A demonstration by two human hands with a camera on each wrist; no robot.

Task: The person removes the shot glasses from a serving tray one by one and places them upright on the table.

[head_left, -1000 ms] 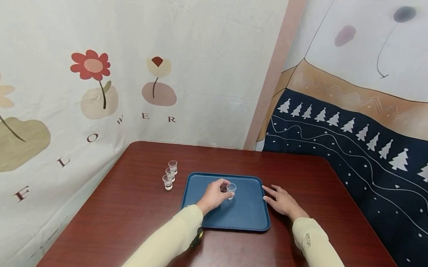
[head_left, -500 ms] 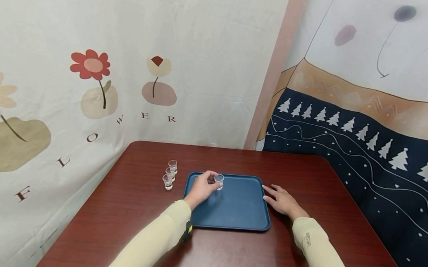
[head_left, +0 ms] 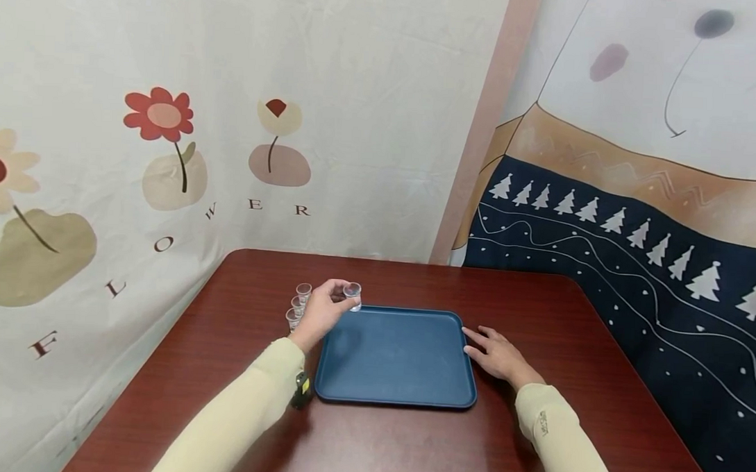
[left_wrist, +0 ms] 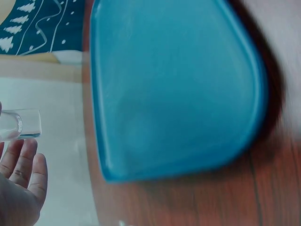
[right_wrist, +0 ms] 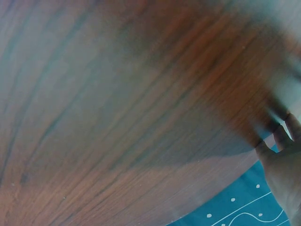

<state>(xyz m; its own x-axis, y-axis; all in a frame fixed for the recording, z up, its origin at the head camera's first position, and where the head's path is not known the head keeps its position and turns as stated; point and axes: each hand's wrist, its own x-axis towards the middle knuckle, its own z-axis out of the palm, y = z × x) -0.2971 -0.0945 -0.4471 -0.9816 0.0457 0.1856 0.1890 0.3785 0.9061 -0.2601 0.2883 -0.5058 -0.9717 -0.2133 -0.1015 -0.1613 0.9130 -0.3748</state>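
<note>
Between thumb and fingers, my left hand (head_left: 323,308) pinches a small clear shot glass (head_left: 352,297), held upright over the far left corner of the blue tray (head_left: 399,358). In the left wrist view the shot glass (left_wrist: 29,123) shows its thick base past the fingers. Just left of that hand, a row of 3 more shot glasses (head_left: 304,291) stands on the table, partly covered by the hand. My right hand (head_left: 501,355) lies with fingers spread at the tray's right edge, fingertips right at the rim, holding nothing.
The reddish-brown wooden table (head_left: 396,445) runs back to a pale wall cloth (head_left: 369,124) printed with flowers and letters. A dark blue cloth (head_left: 602,271) with white trees hangs along the right side.
My left hand has carried the shot glass from above the tray's middle leftward and away from me, to the tray's far left corner. My right hand stays at the tray's right edge.
</note>
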